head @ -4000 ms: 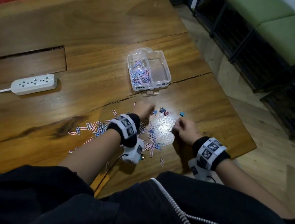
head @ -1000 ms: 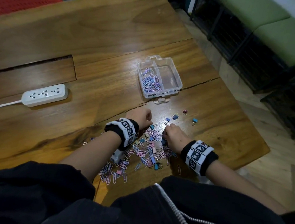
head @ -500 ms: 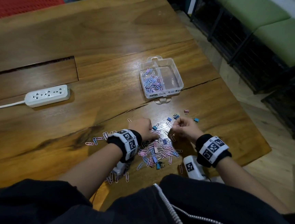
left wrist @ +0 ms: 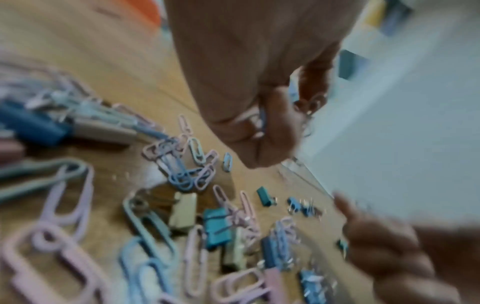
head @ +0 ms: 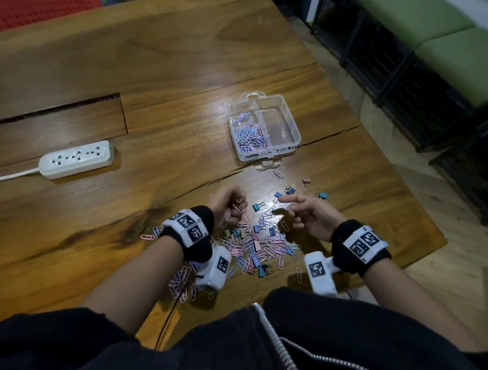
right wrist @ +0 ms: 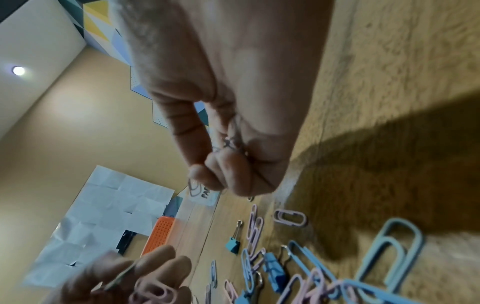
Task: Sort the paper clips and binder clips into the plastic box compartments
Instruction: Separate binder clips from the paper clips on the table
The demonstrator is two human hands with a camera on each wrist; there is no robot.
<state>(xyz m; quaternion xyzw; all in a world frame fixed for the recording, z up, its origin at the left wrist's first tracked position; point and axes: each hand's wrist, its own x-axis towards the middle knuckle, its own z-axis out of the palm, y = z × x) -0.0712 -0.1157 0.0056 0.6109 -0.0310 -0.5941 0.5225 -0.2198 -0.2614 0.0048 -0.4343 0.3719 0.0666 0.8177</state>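
While its fingers curl inward over the pile, the left hand (head: 229,206) holds a few pink paper clips (head: 237,208) pinched in its fist, just above the wooden table (head: 167,58). Beside it, the right hand (head: 307,215) has its forefinger stretched toward the loose binder clips (head: 289,190), with the other fingers folded; the right wrist view shows thin wire loops pressed between those folded fingers (right wrist: 228,168) and the palm, though what exactly they belong to is too blurred to tell. Between and below both hands lies a heap of pink and blue paper clips mixed with blue and beige binder clips (head: 257,247), spread toward the table's near edge. A few blue binder clips and one pink one lie apart, just beyond the right forefinger. Farther out stands the clear plastic box (head: 292,148), open, its left compartment holding pink and blue paper clips (head: 249,135), its right compartment showing only bare plastic. Well to the left rests a white power strip (head: 76,159) with its cord running off the edge.
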